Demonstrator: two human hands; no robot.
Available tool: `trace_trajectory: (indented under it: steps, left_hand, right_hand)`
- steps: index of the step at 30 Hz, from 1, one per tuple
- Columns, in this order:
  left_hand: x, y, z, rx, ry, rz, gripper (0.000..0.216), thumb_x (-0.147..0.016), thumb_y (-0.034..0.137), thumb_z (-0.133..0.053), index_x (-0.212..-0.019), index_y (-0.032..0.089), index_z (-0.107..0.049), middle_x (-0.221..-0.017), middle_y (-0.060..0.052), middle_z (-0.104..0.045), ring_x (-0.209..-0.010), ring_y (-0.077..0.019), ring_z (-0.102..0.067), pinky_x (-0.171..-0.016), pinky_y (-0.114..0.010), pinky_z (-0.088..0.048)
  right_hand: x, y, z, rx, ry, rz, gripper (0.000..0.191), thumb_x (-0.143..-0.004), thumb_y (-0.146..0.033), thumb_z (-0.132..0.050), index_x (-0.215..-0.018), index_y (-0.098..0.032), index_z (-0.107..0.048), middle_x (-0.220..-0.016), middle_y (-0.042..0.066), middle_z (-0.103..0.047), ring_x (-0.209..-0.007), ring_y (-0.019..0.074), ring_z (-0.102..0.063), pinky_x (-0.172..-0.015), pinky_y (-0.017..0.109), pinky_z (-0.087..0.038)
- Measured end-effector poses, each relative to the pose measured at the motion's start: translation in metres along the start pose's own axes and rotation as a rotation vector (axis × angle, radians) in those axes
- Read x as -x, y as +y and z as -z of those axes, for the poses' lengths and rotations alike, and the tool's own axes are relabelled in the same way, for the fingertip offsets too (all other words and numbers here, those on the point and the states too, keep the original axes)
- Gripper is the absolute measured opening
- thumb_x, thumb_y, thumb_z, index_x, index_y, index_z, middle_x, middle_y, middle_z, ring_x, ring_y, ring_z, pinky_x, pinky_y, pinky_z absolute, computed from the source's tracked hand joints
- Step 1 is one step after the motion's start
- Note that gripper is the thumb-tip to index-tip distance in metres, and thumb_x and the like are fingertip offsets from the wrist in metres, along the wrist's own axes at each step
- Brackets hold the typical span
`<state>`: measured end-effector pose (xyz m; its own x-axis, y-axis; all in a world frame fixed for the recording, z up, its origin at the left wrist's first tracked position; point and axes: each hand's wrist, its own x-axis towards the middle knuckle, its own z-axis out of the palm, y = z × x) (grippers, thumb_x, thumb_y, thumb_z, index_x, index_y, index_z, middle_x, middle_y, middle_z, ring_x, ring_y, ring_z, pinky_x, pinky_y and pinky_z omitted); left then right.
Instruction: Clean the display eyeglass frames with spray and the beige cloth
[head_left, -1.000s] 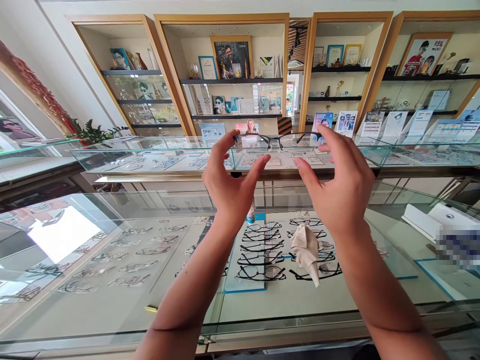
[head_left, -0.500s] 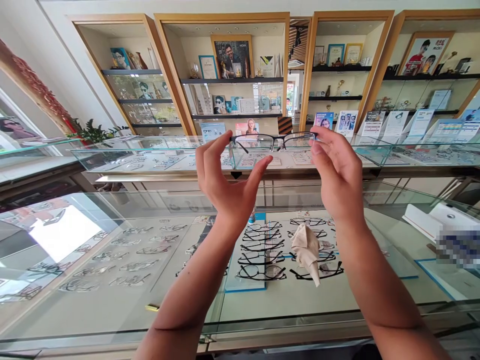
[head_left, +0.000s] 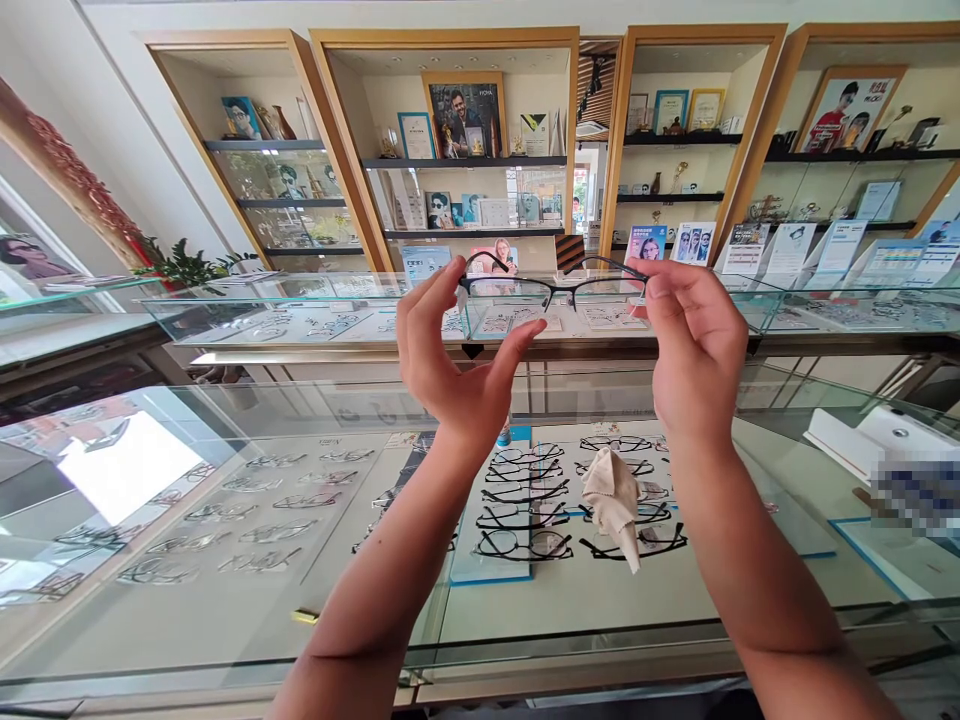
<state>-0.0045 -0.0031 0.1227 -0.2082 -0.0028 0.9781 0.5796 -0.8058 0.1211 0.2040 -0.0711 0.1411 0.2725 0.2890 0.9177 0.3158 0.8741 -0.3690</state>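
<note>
A pair of half-rim eyeglasses (head_left: 553, 289) with a dark top bar is raised above the glass counter, lenses facing away from or toward me, I cannot tell which. Its two temples arch above the rims. My right hand (head_left: 697, 345) pinches the right end between thumb and fingers. At the left end, the fingertips of my left hand (head_left: 457, 350) hold the frame near the hinge, while its thumb stands apart below the lens. Beneath my hands, a crumpled beige cleaning cloth (head_left: 611, 500) lies on the counter top, over the displayed glasses.
The glass display counter (head_left: 247, 640) holds rows of eyeglasses (head_left: 523, 517) under its top. A small yellow object (head_left: 304, 616) is at the left front. To the right stands a white device (head_left: 862, 440). Behind are a second glass counter (head_left: 330, 325) and wooden shelves (head_left: 450, 160).
The eyeglasses have tilted, so the temples now rise above the rims instead of showing through the lenses. My right hand has shifted slightly right and down; the left has barely moved.
</note>
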Motion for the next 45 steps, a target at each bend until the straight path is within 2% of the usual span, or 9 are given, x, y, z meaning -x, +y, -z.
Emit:
trace_trajectory:
  steps: [7, 11, 15, 22, 28, 36, 41, 45]
  left_hand:
    - [-0.002, -0.007, -0.004, 0.139, 0.016, -0.008, 0.086, -0.087, 0.066, -0.094, -0.158, 0.029, -0.059, -0.15, -0.013, -0.068, -0.15, -0.0405, -0.062, -0.121, -0.056, -0.055]
    - [-0.004, -0.007, -0.007, 0.275, -0.024, 0.034, 0.08, -0.09, 0.064, -0.093, -0.155, 0.03, -0.061, -0.147, -0.011, -0.067, -0.15, -0.0387, -0.063, -0.123, -0.055, -0.056]
    - [-0.002, -0.008, -0.011, 0.38, -0.012, 0.018, 0.072, -0.093, 0.062, -0.092, -0.152, 0.031, -0.064, -0.145, -0.01, -0.069, -0.144, -0.035, -0.068, -0.122, -0.052, -0.058]
    - [0.001, -0.011, -0.014, 0.411, -0.06, 0.071, 0.075, -0.091, 0.06, -0.094, -0.152, 0.031, -0.064, -0.146, -0.01, -0.07, -0.148, -0.0359, -0.067, -0.122, -0.05, -0.06]
    - [0.003, -0.011, -0.015, 0.45, -0.062, 0.069, 0.074, -0.091, 0.058, -0.095, -0.152, 0.031, -0.064, -0.149, -0.01, -0.07, -0.15, -0.0356, -0.067, -0.123, -0.048, -0.06]
    - [0.002, -0.01, -0.019, 0.556, -0.109, 0.079, 0.074, -0.092, 0.059, -0.094, -0.153, 0.033, -0.06, -0.148, -0.009, -0.072, -0.146, -0.0332, -0.071, -0.121, -0.048, -0.062]
    - [0.002, -0.011, -0.02, 0.553, -0.127, 0.117, 0.078, -0.091, 0.061, -0.095, -0.154, 0.035, -0.058, -0.148, -0.01, -0.072, -0.147, -0.0341, -0.07, -0.117, -0.045, -0.065]
    - [0.001, -0.012, -0.02, 0.548, -0.155, 0.133, 0.079, -0.093, 0.063, -0.092, -0.159, 0.04, -0.055, -0.148, -0.01, -0.071, -0.146, -0.0349, -0.071, -0.113, -0.046, -0.067]
  right_hand:
    - [0.002, -0.002, -0.002, -0.046, 0.007, 0.034, 0.032, -0.113, -0.059, -0.065, -0.129, -0.035, -0.077, -0.137, 0.008, -0.08, -0.143, 0.0337, -0.073, -0.119, 0.06, -0.064]
    - [0.004, -0.007, -0.002, -0.066, -0.036, 0.043, 0.034, -0.115, -0.06, -0.06, -0.131, -0.036, -0.076, -0.142, 0.008, -0.079, -0.144, 0.0339, -0.073, -0.115, 0.059, -0.065]
    - [0.005, -0.012, -0.002, -0.026, -0.066, 0.009, 0.04, -0.115, -0.065, -0.056, -0.137, -0.036, -0.074, -0.14, 0.009, -0.079, -0.138, 0.0341, -0.076, -0.107, 0.056, -0.068]
    - [0.004, -0.02, -0.001, -0.11, -0.082, -0.123, 0.04, -0.113, -0.067, -0.06, -0.134, -0.036, -0.075, -0.134, 0.009, -0.081, -0.14, 0.0352, -0.075, -0.107, 0.057, -0.068]
    - [0.004, -0.016, 0.0, -0.142, -0.064, -0.115, 0.033, -0.112, -0.063, -0.064, -0.126, -0.035, -0.077, -0.134, 0.007, -0.082, -0.134, 0.032, -0.078, -0.105, 0.053, -0.069]
    - [0.001, -0.007, 0.0, -0.228, -0.041, -0.141, 0.03, -0.109, -0.061, -0.072, -0.118, -0.034, -0.08, -0.128, 0.005, -0.084, -0.128, 0.03, -0.081, -0.109, 0.054, -0.067]
    - [-0.001, -0.004, 0.0, -0.199, -0.019, -0.165, 0.032, -0.106, -0.062, -0.075, -0.117, -0.033, -0.081, -0.124, 0.005, -0.084, -0.128, 0.029, -0.079, -0.115, 0.053, -0.063]
    - [-0.002, 0.0, 0.001, -0.089, -0.058, -0.202, 0.032, -0.11, -0.06, -0.067, -0.122, -0.034, -0.081, -0.126, 0.006, -0.082, -0.132, 0.0282, -0.077, -0.115, 0.05, -0.062]
